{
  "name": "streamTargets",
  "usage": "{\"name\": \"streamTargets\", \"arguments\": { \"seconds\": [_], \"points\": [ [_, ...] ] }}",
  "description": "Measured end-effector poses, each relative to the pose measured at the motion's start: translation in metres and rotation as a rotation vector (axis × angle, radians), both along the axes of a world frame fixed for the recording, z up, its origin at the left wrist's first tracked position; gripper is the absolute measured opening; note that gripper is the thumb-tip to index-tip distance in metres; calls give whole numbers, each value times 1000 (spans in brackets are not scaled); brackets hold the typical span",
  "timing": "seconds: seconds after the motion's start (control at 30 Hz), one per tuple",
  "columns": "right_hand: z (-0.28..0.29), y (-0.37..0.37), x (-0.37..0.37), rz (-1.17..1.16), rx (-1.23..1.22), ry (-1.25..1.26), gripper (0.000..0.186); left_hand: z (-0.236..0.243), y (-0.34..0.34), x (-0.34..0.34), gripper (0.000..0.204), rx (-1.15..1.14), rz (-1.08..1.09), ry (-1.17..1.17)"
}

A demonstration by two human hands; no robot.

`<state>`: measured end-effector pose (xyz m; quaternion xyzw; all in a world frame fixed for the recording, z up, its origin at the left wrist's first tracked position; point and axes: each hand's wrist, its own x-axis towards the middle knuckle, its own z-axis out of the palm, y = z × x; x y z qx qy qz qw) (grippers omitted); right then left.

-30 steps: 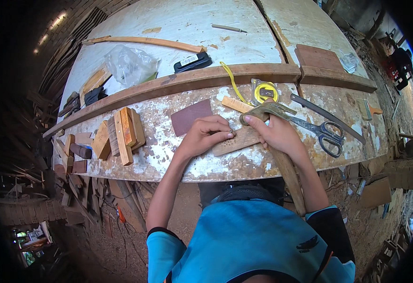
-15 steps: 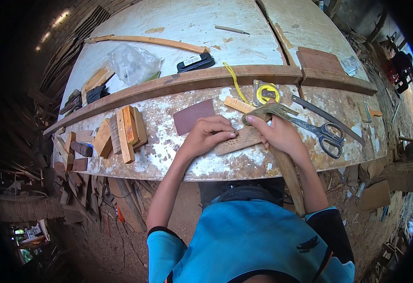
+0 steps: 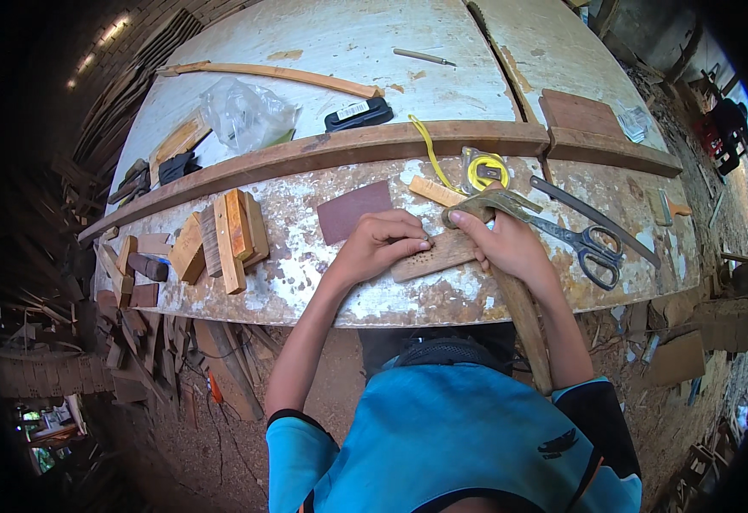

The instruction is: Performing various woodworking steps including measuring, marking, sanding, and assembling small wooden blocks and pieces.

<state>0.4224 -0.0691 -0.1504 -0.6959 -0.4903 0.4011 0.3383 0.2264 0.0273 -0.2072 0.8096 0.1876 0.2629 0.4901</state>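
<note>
My left hand (image 3: pixel 387 244) is closed in a pinch at the left end of a small wooden board (image 3: pixel 438 258), beside a cluster of small dark spots. What its fingertips hold, if anything, is too small to make out. My right hand (image 3: pixel 506 244) grips a claw hammer (image 3: pixel 519 321) by its metal head; the wooden handle runs down along my right forearm. The hammer head rests over the right part of the board and hides it. A dark red sheet of sandpaper (image 3: pixel 348 212) lies just beyond my left hand.
Scissors (image 3: pixel 598 255), a dark flat bar (image 3: pixel 596 221) and a yellow tape measure (image 3: pixel 483 171) lie right of and beyond my hands. Wood blocks (image 3: pixel 235 235) stand at the left. A long wooden beam (image 3: pixel 331 147) crosses the worn table (image 3: pixel 297 274). A plastic bag (image 3: pixel 244 113) lies behind it.
</note>
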Motion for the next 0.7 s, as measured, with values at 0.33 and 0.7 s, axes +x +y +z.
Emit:
{"name": "streamTargets", "arguments": {
  "seconds": [0.33, 0.7],
  "points": [
    [4, 0, -4, -34, -17, 6, 34, -3, -2, -2, 12, 28, 9, -22],
    [41, -16, -19, 193, 220, 0, 29, -2, -3, -4, 14, 143, -10, -68]
  ]
}}
